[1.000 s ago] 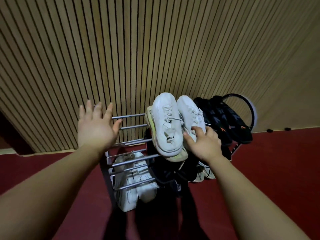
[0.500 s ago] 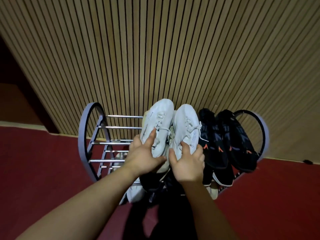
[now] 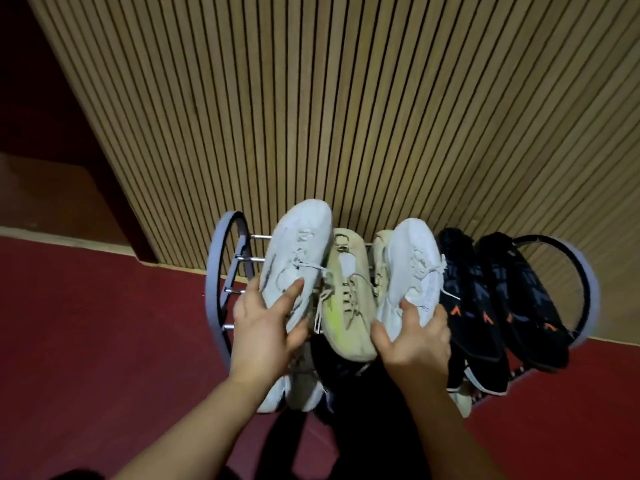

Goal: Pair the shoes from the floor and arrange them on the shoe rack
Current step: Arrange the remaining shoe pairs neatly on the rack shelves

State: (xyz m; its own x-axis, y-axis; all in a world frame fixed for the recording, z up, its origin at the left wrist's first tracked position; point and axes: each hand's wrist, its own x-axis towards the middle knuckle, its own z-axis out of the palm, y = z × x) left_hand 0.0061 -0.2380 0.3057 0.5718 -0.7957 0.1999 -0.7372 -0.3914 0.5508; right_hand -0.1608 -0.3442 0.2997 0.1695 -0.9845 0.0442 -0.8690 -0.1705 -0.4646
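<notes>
On the top bars of the shoe rack [image 3: 217, 271], the left white shoe [image 3: 298, 244] and the right white shoe [image 3: 410, 265] lie lengthwise, toes toward the slatted wall [image 3: 346, 98], with a beige shoe [image 3: 349, 306] between them. Both are pale and laced. The left hand [image 3: 266, 327] grips the first near its heel, and the right hand [image 3: 415, 337] grips the second the same way.

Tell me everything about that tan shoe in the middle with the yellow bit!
The tan shoe is a soft-looking lace-up sneaker with a bright yellow-green patch on its side. Its pale laces hang loose. It lies on the rack's top bars, toe toward the wall, tucked between the left white shoe and the right white shoe, seemingly touching both.
</notes>
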